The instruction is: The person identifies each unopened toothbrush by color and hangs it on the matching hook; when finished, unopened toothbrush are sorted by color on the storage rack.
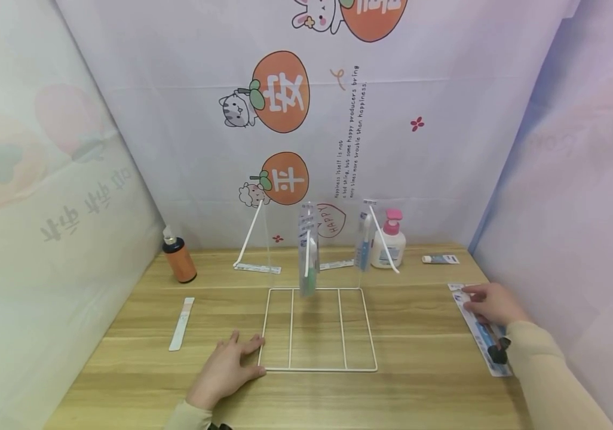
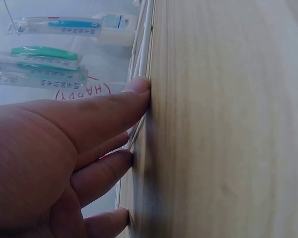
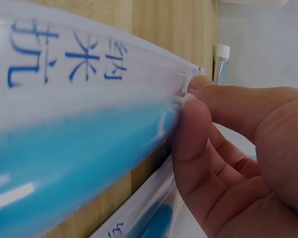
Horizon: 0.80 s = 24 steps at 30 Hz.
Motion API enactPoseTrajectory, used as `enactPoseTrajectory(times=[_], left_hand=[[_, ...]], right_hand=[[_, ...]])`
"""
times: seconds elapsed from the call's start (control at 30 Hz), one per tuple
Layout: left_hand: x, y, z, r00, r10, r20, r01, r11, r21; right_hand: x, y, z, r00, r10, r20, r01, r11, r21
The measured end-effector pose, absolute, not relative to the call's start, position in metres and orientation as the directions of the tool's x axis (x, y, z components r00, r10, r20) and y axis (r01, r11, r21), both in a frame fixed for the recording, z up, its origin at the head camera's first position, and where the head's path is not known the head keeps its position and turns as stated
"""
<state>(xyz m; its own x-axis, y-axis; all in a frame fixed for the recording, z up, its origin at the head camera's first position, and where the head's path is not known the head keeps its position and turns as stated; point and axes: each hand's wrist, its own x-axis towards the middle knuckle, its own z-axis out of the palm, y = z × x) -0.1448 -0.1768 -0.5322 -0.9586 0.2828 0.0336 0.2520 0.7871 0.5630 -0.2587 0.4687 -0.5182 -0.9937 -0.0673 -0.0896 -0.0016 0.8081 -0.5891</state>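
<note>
Left hand [image 1: 227, 370]: flat on the desk [image 1: 425, 382], fingers spread and straight, fingertips [image 2: 139, 85] touching the near-left corner of the white wire rack [image 1: 317, 329].
Right hand [image 1: 492, 303]: at the desk's right edge, thumb and fingertips [image 3: 193, 106] pinching the far end of a packaged blue toothbrush [image 1: 483, 330] lying flat on the desk.
Second pack: one more blue-printed pack edge [image 3: 144, 208] under the first in the right wrist view; contents too close to tell.
Wire rack: one, base lying flat mid-desk, split into three strips.
Hanging packs: two in the head view, a green-handled one [image 1: 308, 258] at centre and a blue one [image 1: 364, 239] to its right.
Loose pack: one white strip [image 1: 181, 323], flat, left of the rack, apart from the left hand.
Bottles: two at the back, one orange [image 1: 180, 257] on the left, one white with pink pump [image 1: 389, 242] on the right.
Tube: one small [image 1: 440, 259], lying far right.
</note>
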Motion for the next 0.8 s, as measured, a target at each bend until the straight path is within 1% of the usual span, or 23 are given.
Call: enactPoseTrajectory(times=[0.13,0.23,0.33,0.4,0.53,0.63,0.73,0.8], left_hand=[[-0.145,-0.177,-0.532,-0.959,0.282,0.031,0.250,0.788,0.563],[-0.145,-0.176,-0.532,-0.959,0.283,0.023,0.245,0.786,0.568],[-0.144,-0.176,-0.532,-0.959,0.282,0.016,0.241,0.787,0.568],[-0.145,-0.176,-0.532,-0.960,0.280,0.013,0.238,0.788,0.568],[-0.144,-0.175,-0.531,-0.962,0.273,0.013,0.232,0.791,0.567],[-0.144,-0.176,-0.531,-0.963,0.269,0.015,0.230,0.793,0.564],[-0.144,-0.176,-0.531,-0.963,0.268,0.018,0.231,0.795,0.561],[-0.144,-0.176,-0.531,-0.964,0.267,0.016,0.229,0.795,0.562]], right_hand=[[-0.260,0.467,-0.519,-0.994,-0.056,-0.097,0.009,0.821,-0.571],[-0.260,0.469,-0.521,-0.994,-0.056,-0.094,0.009,0.815,-0.579],[-0.259,0.469,-0.522,-0.995,-0.068,-0.073,-0.014,0.817,-0.576],[-0.257,0.467,-0.521,-0.996,-0.083,-0.037,-0.049,0.833,-0.550],[-0.255,0.458,-0.515,-0.989,-0.121,0.080,-0.145,0.862,-0.485],[-0.254,0.451,-0.511,-0.978,-0.131,0.163,-0.194,0.859,-0.473],[-0.254,0.444,-0.507,-0.970,-0.113,0.216,-0.205,0.856,-0.475],[-0.252,0.438,-0.504,-0.970,-0.080,0.232,-0.189,0.846,-0.498]])
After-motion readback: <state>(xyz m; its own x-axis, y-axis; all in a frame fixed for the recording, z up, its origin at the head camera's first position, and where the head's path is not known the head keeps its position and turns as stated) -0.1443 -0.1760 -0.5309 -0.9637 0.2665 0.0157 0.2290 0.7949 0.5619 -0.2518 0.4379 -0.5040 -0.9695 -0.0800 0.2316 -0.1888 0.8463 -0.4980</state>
